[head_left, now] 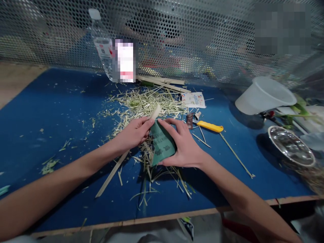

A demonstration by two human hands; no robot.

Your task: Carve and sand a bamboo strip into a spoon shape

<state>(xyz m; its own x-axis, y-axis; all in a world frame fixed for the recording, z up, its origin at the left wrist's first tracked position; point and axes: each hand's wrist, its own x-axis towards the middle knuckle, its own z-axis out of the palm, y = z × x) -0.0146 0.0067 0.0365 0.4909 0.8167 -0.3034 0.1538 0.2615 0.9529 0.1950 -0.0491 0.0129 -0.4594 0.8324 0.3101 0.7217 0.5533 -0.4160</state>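
Observation:
Pale and flat, a bamboo strip (111, 177) runs slantwise through my left hand (135, 133), which is closed around it. Its upper end pokes out above my fingers, and its lower end points toward the near left. My right hand (184, 143) grips a curled green sheet of sandpaper (163, 140) with dark printing on its back. The sandpaper lies against the strip beside my left fingertips; their exact contact is hidden. Around and beyond both hands lies a heap of bamboo shavings (149, 101). A yellow utility knife (210, 126) rests right of my right hand.
Behind the blue tabletop (63, 111) rises a perforated metal screen (177, 30). A water bottle (102, 50) and a blurred phone (124, 60) lean there. To the right are a plastic cup (253, 98), a metal bowl (291, 145), a white packet (193, 100) and a thin stick (238, 156).

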